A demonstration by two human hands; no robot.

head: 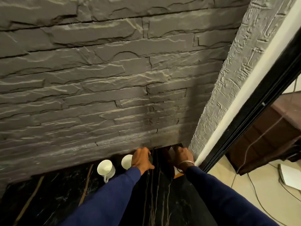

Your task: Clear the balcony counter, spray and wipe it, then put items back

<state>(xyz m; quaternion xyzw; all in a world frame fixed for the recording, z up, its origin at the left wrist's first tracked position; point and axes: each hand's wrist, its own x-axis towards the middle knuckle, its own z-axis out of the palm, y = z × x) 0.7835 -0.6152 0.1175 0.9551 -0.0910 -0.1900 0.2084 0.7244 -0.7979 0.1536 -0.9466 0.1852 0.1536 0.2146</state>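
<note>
A home: stone-clad wall (114, 79), black marble counter (48, 201), white teacups (105, 168).

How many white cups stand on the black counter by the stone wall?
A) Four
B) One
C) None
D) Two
D: one white cup with its handle showing stands clear on the black counter, and a second cup sits beside it, partly hidden behind the left hand.
</note>
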